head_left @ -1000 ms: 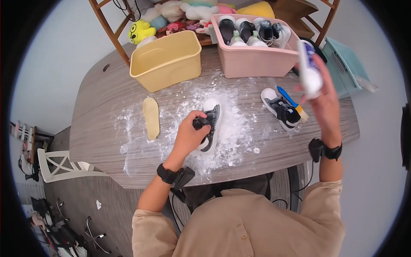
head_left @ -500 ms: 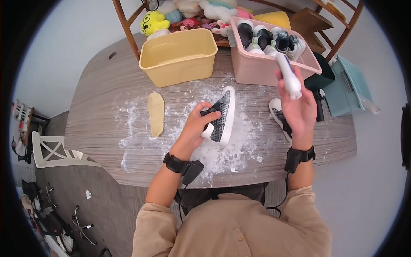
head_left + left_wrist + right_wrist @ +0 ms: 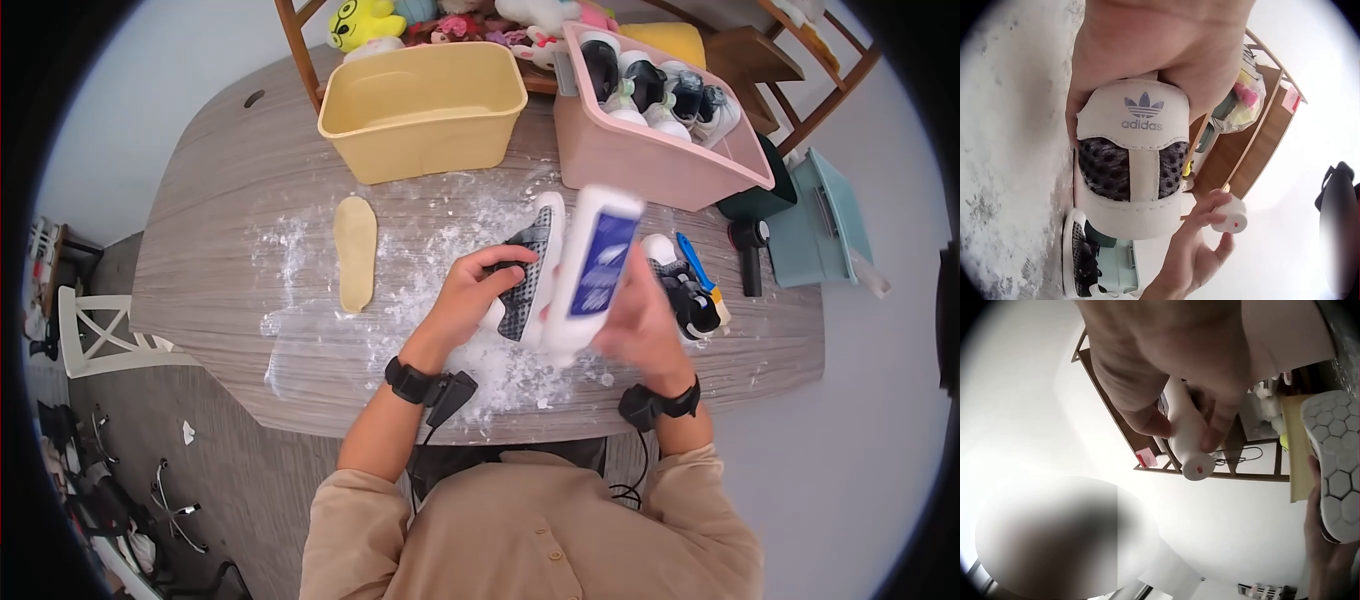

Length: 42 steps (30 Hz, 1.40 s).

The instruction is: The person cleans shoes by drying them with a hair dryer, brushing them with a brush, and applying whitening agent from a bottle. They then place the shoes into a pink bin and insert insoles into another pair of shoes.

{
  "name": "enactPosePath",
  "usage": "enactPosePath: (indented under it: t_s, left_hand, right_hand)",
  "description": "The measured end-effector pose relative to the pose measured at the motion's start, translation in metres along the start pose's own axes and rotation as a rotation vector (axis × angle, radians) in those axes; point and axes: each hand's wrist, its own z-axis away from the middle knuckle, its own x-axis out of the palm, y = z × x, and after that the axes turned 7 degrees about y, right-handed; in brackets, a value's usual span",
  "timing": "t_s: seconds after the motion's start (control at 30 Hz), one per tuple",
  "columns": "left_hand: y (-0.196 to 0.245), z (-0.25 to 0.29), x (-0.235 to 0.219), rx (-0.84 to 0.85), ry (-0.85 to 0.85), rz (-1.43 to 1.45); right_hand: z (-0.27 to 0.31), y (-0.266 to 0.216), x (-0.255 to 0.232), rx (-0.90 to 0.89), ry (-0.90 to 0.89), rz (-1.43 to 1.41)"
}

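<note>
My left hand grips a black-and-grey mesh shoe by its upper, tipped on its side over the powdery tabletop. The left wrist view shows the shoe's white heel under the palm; its hexagon-patterned white sole faces the right wrist camera. My right hand holds a white bottle with a blue label, blurred, just right of the sole. In the right wrist view the fingers pinch the bottle near its narrow end.
A beige insole lies left. Behind stand a yellow bin and a pink bin of shoes. At the right lie another shoe, a blue-handled brush and a black tool; a teal container stands beyond. White powder covers the middle.
The shoe was lifted from lying flat and turned onto its side by my left hand. My right hand brought the bottle from the right side in beside the shoe.
</note>
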Motion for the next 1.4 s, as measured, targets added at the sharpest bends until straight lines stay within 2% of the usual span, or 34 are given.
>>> enactPosePath:
  t_s: [0.03,0.1,0.17,0.23,0.3,0.43,0.53,0.63,0.67,0.7,0.77,0.87,1.0,1.1,1.33,1.4]
  left_hand:
    - [-0.001,0.002,-0.001,0.013,-0.002,-0.024]
    - [0.0,0.004,-0.003,0.044,-0.007,-0.051]
    - [-0.001,0.007,-0.007,0.068,-0.012,-0.063]
    - [0.0,0.008,-0.007,0.081,-0.024,-0.041]
    - [-0.001,0.008,-0.007,0.083,-0.033,-0.027]
    - [-0.003,0.007,-0.007,0.07,-0.023,-0.057]
    - [-0.006,0.004,-0.007,0.068,-0.018,-0.092]
    - [-0.012,0.004,-0.008,0.081,-0.002,-0.156]
    - [-0.011,0.003,-0.009,0.085,0.002,-0.179]
    - [-0.011,0.004,-0.008,0.088,0.006,-0.2]
    - [-0.01,0.003,-0.006,0.112,0.015,-0.245]
    - [-0.01,0.004,-0.005,0.128,0.029,-0.302]
    - [-0.007,0.005,-0.004,0.108,0.046,-0.343]
    - [-0.011,0.004,-0.004,0.116,0.047,-0.322]
    - [-0.007,0.005,-0.004,0.031,0.07,-0.335]
    - [-0.004,0.005,-0.005,0.022,0.07,-0.339]
  right_hand:
    - [0.001,0.007,0.001,0.032,-0.051,0.044]
    - [-0.001,0.005,-0.008,0.031,-0.029,0.063]
    - [-0.01,-0.001,-0.025,-0.131,-0.051,-0.016]
    - [-0.011,-0.008,-0.036,-0.253,0.063,-0.054]
    - [-0.007,-0.016,-0.05,-0.334,0.056,-0.218]
    - [-0.005,-0.015,-0.065,-0.479,0.206,-0.307]
    - [-0.004,-0.005,-0.064,-0.451,0.359,-0.196]
    - [-0.008,0.009,-0.057,-0.446,0.316,0.032]
    - [-0.009,0.014,-0.053,-0.395,0.308,0.126]
    - [-0.007,0.016,-0.046,-0.258,0.353,0.269]
    - [-0.008,0.018,-0.034,-0.171,0.226,0.45]
    - [-0.007,0.027,-0.031,-0.184,0.183,0.474]
    - [-0.014,0.028,-0.049,-0.192,0.332,0.166]
    - [-0.017,0.025,-0.055,-0.231,0.396,0.123]
    - [-0.02,0.037,-0.062,-0.215,0.36,0.132]
    - [-0.018,0.04,-0.061,-0.143,0.338,0.204]
